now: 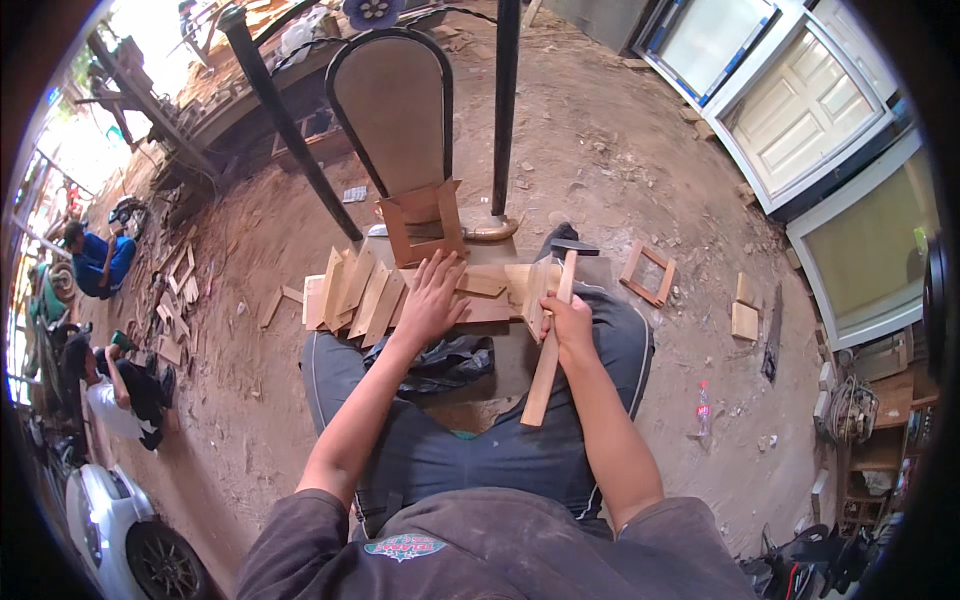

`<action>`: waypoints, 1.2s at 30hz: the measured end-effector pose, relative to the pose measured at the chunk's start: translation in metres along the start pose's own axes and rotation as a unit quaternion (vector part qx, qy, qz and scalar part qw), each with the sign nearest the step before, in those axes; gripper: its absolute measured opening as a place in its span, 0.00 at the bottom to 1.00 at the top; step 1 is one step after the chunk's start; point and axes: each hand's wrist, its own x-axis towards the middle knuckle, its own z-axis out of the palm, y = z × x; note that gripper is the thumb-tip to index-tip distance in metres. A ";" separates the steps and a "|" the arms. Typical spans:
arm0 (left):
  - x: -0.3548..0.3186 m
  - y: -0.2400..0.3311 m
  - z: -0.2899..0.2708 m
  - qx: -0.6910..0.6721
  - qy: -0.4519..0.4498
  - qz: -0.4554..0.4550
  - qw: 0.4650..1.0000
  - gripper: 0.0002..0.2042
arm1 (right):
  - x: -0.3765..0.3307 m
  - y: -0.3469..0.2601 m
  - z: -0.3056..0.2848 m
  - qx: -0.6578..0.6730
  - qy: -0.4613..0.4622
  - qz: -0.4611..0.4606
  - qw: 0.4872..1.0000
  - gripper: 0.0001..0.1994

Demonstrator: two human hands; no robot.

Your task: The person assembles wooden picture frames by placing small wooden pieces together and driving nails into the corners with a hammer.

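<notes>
My left hand (428, 303) lies flat with its fingers spread over pieces of wood on a board across my lap. My right hand (572, 326) is closed round the wooden handle of a hammer (541, 388). The hammer's dark head points away from me, and the handle end reaches back over my thigh. Beside the right hand is a pale, partly see-through piece (539, 290); I cannot tell what it is. Several angled wood strips (352, 288) lie fanned out left of my left hand. A small wooden frame (418, 226) stands just beyond my fingertips.
A chair with a tan back (390, 112) stands ahead. Another small wooden frame (648, 273) and a plastic bottle (703, 410) are on the dirt ground at right. A black plastic bag (440, 364) lies between my legs. Two people are at far left, near a car (105, 515).
</notes>
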 end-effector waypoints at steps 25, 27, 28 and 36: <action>-0.011 -0.009 0.036 -0.052 0.160 -0.122 0.978 0.23 | 0.017 0.068 0.052 -0.269 -0.009 -0.042 0.962 0.11; -0.012 -0.009 0.036 -0.049 0.162 -0.119 0.978 0.23 | 0.016 0.066 0.051 -0.287 -0.003 -0.051 0.957 0.12; -0.012 -0.009 0.035 -0.052 0.162 -0.119 0.978 0.23 | 0.015 0.064 0.050 -0.289 0.006 -0.055 0.956 0.13; -0.011 -0.008 0.036 -0.048 0.161 -0.132 0.977 0.23 | 0.021 0.068 0.042 -0.375 0.051 -0.124 0.917 0.26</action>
